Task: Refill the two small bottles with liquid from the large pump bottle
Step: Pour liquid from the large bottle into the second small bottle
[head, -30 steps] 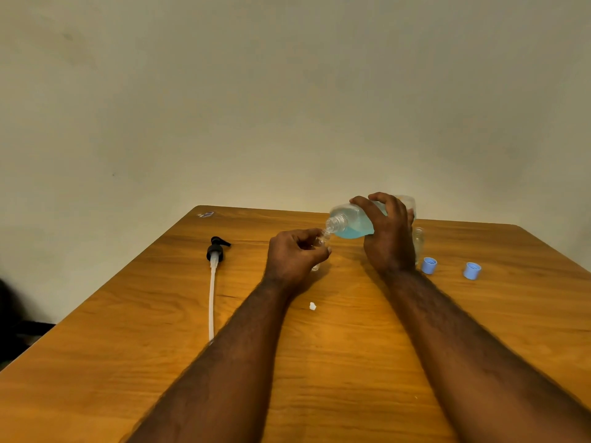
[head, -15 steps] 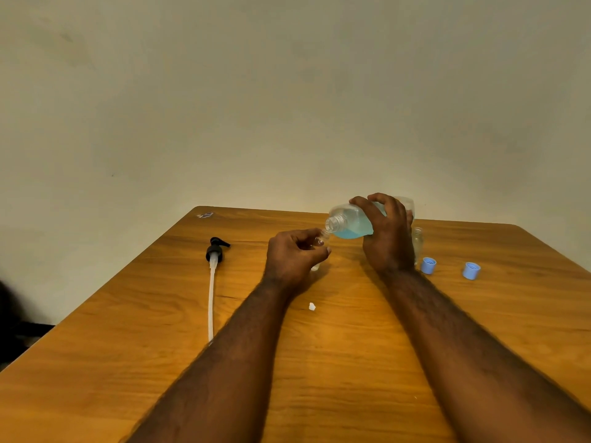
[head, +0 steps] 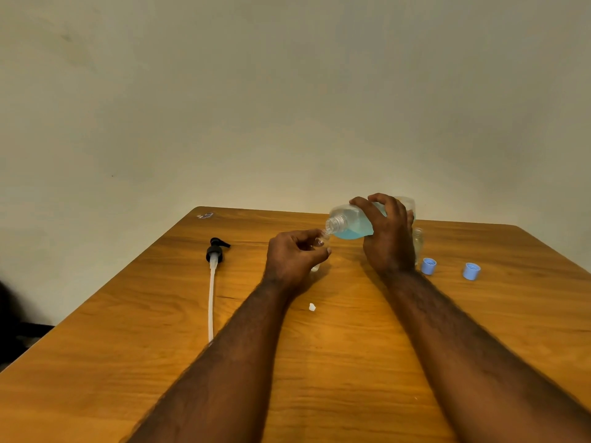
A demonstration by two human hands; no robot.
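My right hand (head: 388, 241) grips the large clear bottle (head: 350, 222), which holds blue liquid and is tipped on its side, open neck pointing left. My left hand (head: 292, 259) holds a small clear bottle (head: 316, 266) upright on the table, mostly hidden by the fingers; its mouth sits right under the large bottle's neck. A second small clear bottle (head: 418, 241) stands behind my right hand, partly hidden. The black pump head with its long white tube (head: 211, 282) lies on the table to the left.
Two light blue caps (head: 428, 266) (head: 471, 271) lie to the right of my right hand on the wooden table (head: 351, 362). A small white scrap (head: 312, 307) lies between my forearms. A wall rises close behind the table's far edge.
The large bottle's neck has tilted slightly upward; both hands stay in about the same place.
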